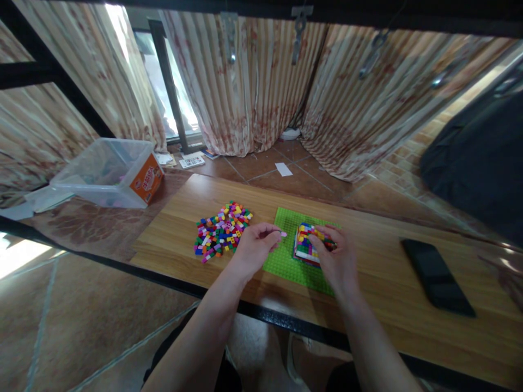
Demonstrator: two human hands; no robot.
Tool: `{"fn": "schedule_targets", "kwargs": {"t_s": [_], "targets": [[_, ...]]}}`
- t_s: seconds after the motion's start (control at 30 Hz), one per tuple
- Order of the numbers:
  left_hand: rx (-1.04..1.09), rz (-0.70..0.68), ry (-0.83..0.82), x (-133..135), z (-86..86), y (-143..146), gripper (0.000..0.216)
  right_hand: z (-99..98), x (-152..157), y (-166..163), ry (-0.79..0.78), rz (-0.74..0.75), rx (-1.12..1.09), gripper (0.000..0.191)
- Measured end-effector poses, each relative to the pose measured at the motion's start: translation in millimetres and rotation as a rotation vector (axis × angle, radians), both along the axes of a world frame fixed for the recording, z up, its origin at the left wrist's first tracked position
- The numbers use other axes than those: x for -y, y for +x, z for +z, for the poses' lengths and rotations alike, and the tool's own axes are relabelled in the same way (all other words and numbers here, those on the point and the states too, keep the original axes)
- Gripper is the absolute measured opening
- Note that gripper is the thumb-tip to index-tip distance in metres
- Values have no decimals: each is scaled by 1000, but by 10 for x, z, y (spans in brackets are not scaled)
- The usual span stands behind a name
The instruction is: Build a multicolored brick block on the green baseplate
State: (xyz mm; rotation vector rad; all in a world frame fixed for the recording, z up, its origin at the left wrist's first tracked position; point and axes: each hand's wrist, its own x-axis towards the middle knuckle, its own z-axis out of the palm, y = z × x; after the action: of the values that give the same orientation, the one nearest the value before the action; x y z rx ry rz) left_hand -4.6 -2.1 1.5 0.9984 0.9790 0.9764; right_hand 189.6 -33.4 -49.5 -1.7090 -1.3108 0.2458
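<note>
A green baseplate lies on the wooden table. On it stands a square multicoloured brick block. My right hand rests against the block's right side, fingers curled onto its top edge. My left hand hovers just left of the baseplate, its fingertips pinched on a small pink brick. A heap of loose coloured bricks lies on the table to the left of my left hand.
A black phone lies flat on the table at the right. A clear plastic tub with an orange label sits on the floor at the left. Curtains hang behind the table, and a dark bag is at the far right.
</note>
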Motion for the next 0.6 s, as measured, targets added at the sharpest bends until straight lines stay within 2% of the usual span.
{"fn": "schedule_targets", "kwargs": {"t_s": [0.37,0.53,0.6], "targets": [[-69,-32,-9,8,-81,99,8,4,-2,-19,25,2,5,29],[-47,-33,23,20,-81,124,8,177,101,-110,181,-45,136,25],[-17,-37,33,27,-74,131,8,273,165,-191,235,-1,149,23]]}}
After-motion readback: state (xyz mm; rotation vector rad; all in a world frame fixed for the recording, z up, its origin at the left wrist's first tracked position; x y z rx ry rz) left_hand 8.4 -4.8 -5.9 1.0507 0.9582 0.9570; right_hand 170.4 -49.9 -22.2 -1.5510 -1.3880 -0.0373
